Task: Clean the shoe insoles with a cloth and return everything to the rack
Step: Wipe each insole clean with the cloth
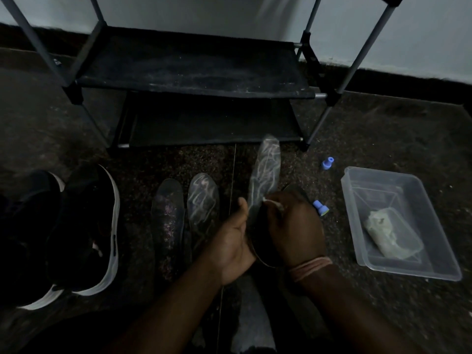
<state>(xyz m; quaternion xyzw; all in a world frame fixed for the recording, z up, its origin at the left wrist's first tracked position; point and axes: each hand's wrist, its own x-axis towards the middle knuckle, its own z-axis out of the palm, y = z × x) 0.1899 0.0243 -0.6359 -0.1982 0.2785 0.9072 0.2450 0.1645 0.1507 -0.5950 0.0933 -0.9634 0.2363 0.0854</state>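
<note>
A grey insole (265, 172) with pale scribbled lines stands tilted, toe pointing away toward the rack. My left hand (233, 241) grips its heel end from the left. My right hand (293, 228) pinches a small whitish cloth (274, 203) against the insole's right edge. A dark insole (258, 241) lies under both hands, mostly hidden. Two more insoles lie flat on the floor to the left: a dark speckled insole (167, 213) and a grey lined insole (203, 200).
A black two-shelf rack (194, 70) stands ahead against the wall. Two black shoes (86, 226) with white soles sit at the left. A clear plastic tub (413, 256) holding a pale cloth (388, 233) sits at the right. Small blue caps (327, 163) (320, 207) lie nearby.
</note>
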